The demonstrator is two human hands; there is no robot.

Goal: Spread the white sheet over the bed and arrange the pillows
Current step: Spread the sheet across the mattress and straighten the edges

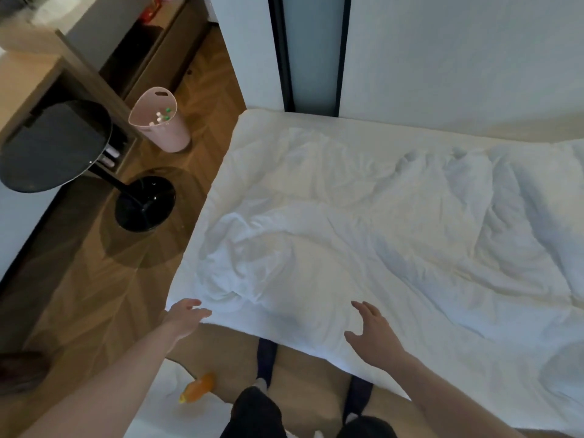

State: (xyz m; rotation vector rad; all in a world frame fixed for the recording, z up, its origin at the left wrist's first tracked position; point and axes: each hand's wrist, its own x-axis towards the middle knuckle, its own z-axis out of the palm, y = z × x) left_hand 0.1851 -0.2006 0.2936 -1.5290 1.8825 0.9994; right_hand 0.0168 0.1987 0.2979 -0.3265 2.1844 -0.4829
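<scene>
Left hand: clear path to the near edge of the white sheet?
Probably yes. The left hand hovers open right at the near corner of the white sheet, with nothing between fingers and fabric. The right hand is also open, over the same edge.

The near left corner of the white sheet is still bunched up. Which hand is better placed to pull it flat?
Left, probably. The left hand is open right beside the bunched corner of the white sheet; the right hand, also open, hovers over flatter sheet further along the edge.

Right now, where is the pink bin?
In the head view, the pink bin stands on the wooden floor at upper left, between the bed's far left corner and the black stool.
</scene>
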